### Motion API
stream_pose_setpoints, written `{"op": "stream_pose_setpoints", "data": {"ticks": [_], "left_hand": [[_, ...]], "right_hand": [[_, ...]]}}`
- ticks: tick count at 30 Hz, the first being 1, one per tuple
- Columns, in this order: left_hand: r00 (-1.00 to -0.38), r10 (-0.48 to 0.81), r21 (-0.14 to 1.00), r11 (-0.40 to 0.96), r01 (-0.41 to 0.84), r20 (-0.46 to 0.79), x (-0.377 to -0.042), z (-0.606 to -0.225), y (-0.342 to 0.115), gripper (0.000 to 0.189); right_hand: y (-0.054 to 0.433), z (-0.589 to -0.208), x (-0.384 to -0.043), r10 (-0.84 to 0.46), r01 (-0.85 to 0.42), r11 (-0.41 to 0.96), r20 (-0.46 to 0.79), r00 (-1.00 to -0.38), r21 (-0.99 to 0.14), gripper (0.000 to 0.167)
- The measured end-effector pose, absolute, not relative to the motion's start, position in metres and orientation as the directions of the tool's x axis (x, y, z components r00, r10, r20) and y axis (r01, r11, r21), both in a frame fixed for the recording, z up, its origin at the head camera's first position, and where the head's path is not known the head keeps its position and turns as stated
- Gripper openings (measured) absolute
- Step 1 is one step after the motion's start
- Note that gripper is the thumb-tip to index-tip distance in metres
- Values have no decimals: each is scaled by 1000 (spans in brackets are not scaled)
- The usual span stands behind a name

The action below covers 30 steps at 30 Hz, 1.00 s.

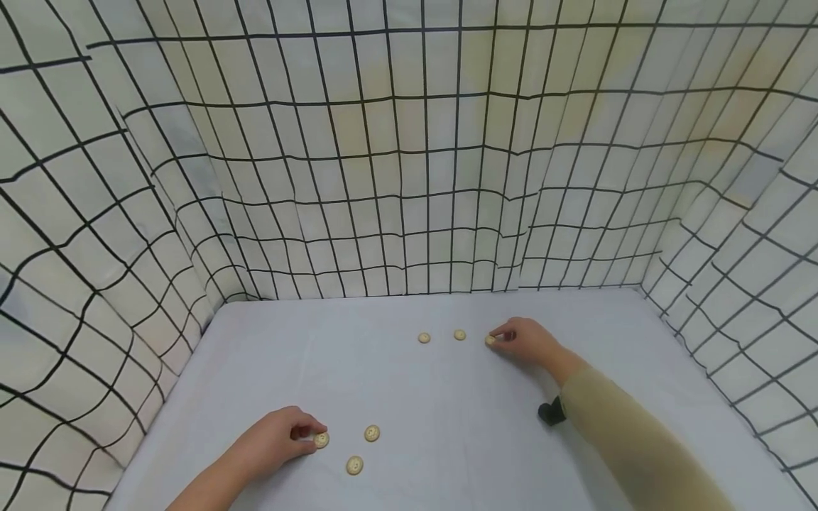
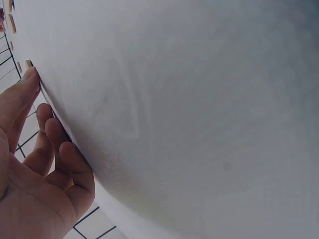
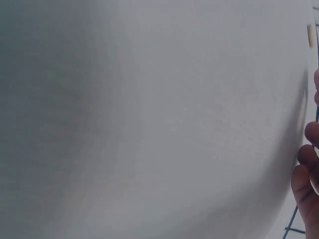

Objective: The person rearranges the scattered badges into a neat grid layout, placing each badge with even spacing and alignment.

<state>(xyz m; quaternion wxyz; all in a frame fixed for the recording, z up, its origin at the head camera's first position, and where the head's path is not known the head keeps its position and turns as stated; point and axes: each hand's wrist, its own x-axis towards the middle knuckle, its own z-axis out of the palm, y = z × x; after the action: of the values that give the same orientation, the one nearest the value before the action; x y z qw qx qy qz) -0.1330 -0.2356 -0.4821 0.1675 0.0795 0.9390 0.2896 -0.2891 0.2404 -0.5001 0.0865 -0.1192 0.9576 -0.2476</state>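
At the front left of the table, my left hand (image 1: 271,441) pinches a pale round button (image 1: 322,439) by its edges between thumb and fingertips. Two more buttons lie just right of it: one button (image 1: 372,433) a little farther back, another button (image 1: 354,465) nearer. Toward the back right, my right hand (image 1: 527,342) holds a similar button (image 1: 490,341) between thumb and index finger. Left of that hand lie a button (image 1: 460,334) and, farther left, another button (image 1: 424,338). In the right wrist view only some fingertips (image 3: 305,177) show at the edge.
A white cloth-like surface covers the table (image 1: 409,397). White sheeting with a black grid (image 1: 428,170) stands behind it and along both sides. A small black object (image 1: 552,411) sits by the right wrist, at the cuff of the beige sleeve (image 1: 633,433).
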Motion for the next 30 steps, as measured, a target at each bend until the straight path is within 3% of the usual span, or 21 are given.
{"op": "stream_pose_setpoints", "data": {"ticks": [7, 30], "left_hand": [[-929, 251, 573, 817, 53, -271, -133, -481, -233, 19], [-931, 250, 580, 813, 52, -267, -133, -481, -235, 19]], "right_hand": [[247, -501, -295, -172, -82, 864, -138, -975, -497, 34], [247, -499, -295, -174, -80, 865, -147, -974, -495, 37]]}}
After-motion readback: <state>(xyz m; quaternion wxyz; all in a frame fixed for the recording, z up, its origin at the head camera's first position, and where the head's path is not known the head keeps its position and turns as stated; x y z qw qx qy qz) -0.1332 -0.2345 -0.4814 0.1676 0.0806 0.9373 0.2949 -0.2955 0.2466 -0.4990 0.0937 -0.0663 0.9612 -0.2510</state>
